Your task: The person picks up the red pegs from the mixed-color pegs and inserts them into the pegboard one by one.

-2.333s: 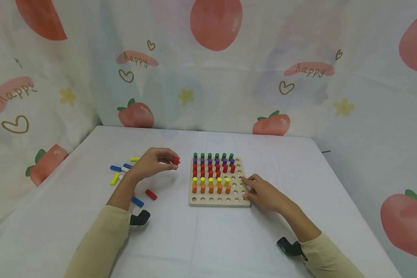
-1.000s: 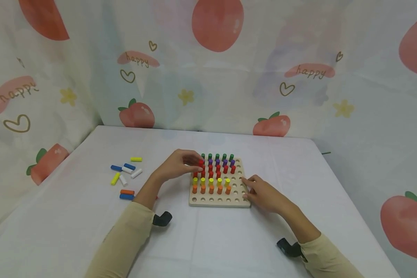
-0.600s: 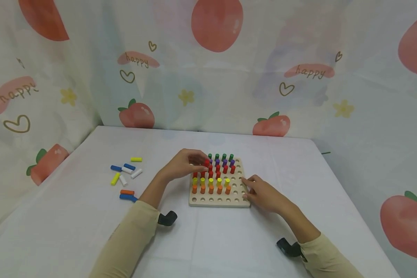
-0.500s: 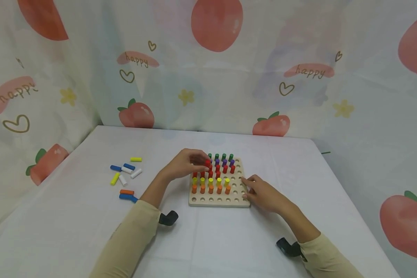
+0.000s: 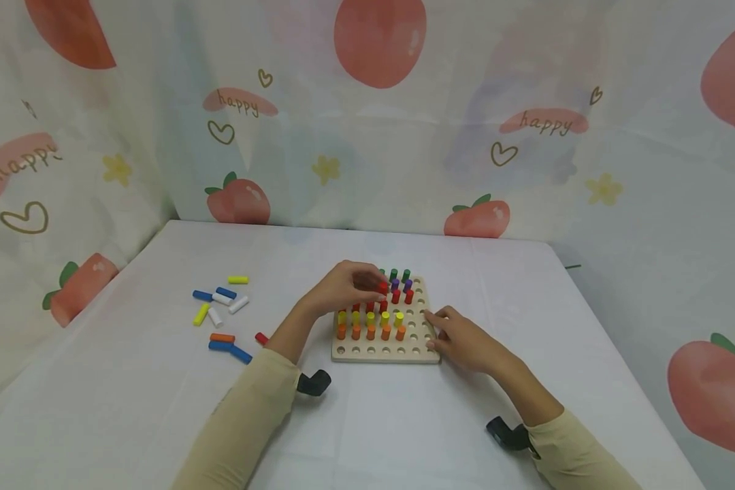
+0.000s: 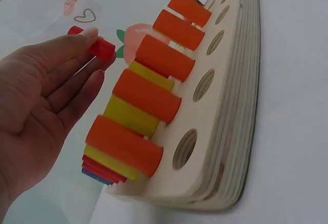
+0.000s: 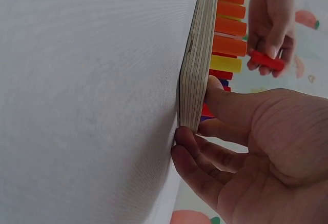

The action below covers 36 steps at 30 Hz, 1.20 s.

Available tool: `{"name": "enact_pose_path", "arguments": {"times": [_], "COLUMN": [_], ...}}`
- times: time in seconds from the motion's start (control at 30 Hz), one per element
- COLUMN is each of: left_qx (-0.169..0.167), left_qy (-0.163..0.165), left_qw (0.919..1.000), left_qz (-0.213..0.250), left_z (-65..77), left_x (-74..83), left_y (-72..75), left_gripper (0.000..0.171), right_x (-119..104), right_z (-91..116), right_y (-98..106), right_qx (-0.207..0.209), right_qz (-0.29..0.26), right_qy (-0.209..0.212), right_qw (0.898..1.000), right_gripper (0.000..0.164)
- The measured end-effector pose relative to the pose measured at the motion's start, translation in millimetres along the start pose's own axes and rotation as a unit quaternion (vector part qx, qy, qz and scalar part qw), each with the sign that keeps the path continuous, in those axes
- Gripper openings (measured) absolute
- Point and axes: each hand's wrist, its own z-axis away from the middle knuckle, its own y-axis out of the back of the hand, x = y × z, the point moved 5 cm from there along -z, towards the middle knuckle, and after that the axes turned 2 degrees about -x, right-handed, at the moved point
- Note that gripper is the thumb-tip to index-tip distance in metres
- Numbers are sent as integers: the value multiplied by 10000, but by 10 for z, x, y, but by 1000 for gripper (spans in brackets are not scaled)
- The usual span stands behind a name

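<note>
Between the thumb and fingers of my left hand [image 5: 338,286] is a red peg [image 7: 267,60], held above the back rows of a wooden pegboard [image 5: 384,360]. The peg is tilted in the left wrist view and clear of the board's holes. Upright green, purple, red, yellow and orange pegs [image 5: 371,333] fill much of the board; my left hand hides some of the back ones in the head view. My right hand [image 5: 465,340] holds the board's right edge, its thumb [image 7: 215,93] on the top face and fingers against the side.
Loose pegs lie on the white cloth left of the board: blue [image 5: 241,354], white [image 5: 239,304], yellow [image 5: 201,314], orange [image 5: 222,337] and a partly hidden red one [image 5: 261,338]. Unfilled holes run along the board's front and right sides. A printed curtain [image 5: 392,156] stands behind the table.
My left hand has carried the red peg rightward, from beside the board to over its back rows, passing above the left columns. My right hand has stayed at the right edge.
</note>
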Motion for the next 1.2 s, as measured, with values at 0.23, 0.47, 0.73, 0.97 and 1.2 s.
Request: {"name": "enact_pose_path", "arguments": {"times": [0.23, 0.47, 0.73, 0.97, 1.2], "left_qx": [-103, -120, -182, -207, -99], "left_qy": [172, 103, 45, 48, 251], "left_qw": [9998, 9999, 9997, 9998, 9996], "left_qz": [-33, -46, 131, -27, -89], "left_z": [-71, -104, -136, -167, -146], "left_x": [31, 57, 52, 21, 11], "left_y": [-132, -220, -333, -393, -383], "left_gripper": [23, 25, 20, 21, 22], "right_x": [4, 8, 13, 11, 5], "right_z": [-5, -6, 0, 8, 2], "right_y": [13, 11, 16, 19, 3], "right_qx": [-24, -45, -32, -41, -32], "right_qz": [39, 30, 12, -6, -68], "right_qy": [-2, -37, -68, -83, -57], "right_qw": [10000, 10000, 10000, 10000, 10000], "right_gripper": [61, 62, 61, 61, 61]}}
